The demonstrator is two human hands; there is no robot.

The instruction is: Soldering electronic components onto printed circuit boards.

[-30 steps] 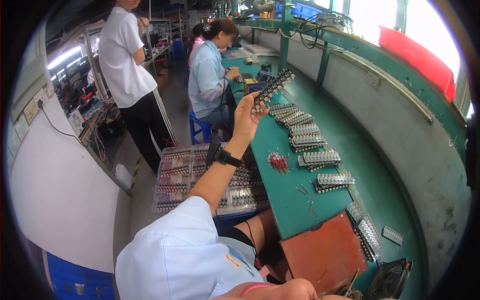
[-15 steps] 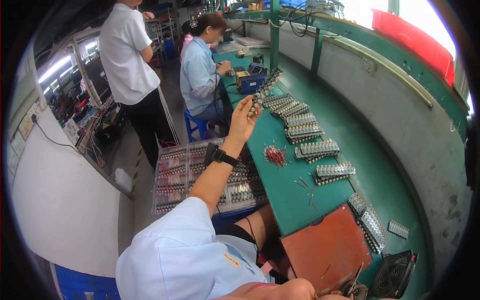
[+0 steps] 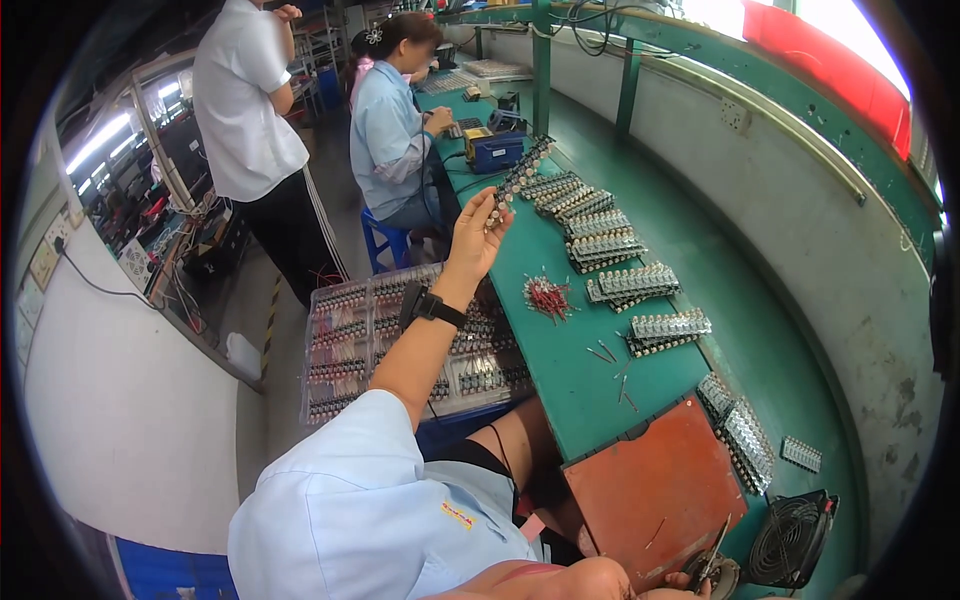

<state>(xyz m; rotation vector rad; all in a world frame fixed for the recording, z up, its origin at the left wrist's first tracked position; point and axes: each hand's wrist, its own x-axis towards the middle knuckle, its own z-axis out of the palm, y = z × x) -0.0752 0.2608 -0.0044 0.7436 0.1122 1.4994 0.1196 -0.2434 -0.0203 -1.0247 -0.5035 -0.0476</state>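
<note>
My left hand (image 3: 480,232), with a black band on its wrist, is stretched out over the green bench. Its fingers close round the near end of a dark strip of small round metal-topped parts (image 3: 522,172), which slants up and away. More such strips (image 3: 605,238) lie in stacks just right of it. Low at the right edge of the red-brown board (image 3: 650,490), my right hand (image 3: 688,582) shows only in part. Its fingers are closed on a thin pointed tool (image 3: 716,548), whose kind I cannot make out, beside a round metal holder.
A pile of red-and-white small leads (image 3: 547,298) lies on the bench (image 3: 560,390). Left of the bench stands a clear compartment tray (image 3: 340,400) of finished-looking strips. A black fan (image 3: 795,540) stands at lower right. One person sits ahead; another stands at left.
My left hand with the strip has shifted slightly left in the picture. More of my right hand's fingers show at the thin tool. The standing person's hand has risen a little.
</note>
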